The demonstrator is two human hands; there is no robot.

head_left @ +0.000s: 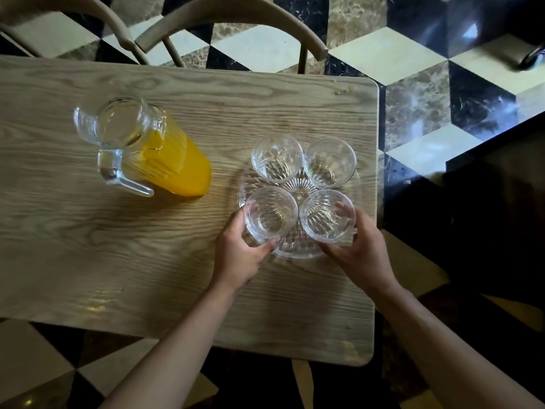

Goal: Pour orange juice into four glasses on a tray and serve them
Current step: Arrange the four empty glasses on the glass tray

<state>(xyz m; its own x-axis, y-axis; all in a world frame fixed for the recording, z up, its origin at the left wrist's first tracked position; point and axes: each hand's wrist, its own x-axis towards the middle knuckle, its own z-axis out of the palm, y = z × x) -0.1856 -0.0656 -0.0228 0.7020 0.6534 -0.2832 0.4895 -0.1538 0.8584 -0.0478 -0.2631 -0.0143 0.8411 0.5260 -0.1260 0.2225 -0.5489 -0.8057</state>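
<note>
A round clear glass tray [295, 251] lies on the right part of the wooden table [118, 246]. Several empty ribbed glasses stand on it in a square: far left [276, 158], far right [329, 162], near left [270, 212], near right [327, 216]. My left hand [239, 251] wraps the near left glass and touches the tray's near rim. My right hand [358, 251] wraps the near right glass at the tray's right rim. A clear glass jug [141, 146] holding orange juice stands upright to the left, its handle towards me.
Two curved wooden chair backs [230, 22] stand at the table's far edge. The table's right edge [378, 172] runs close beside the tray. A patterned tile floor [427, 98] lies beyond, and dark furniture [486, 216] stands at the right.
</note>
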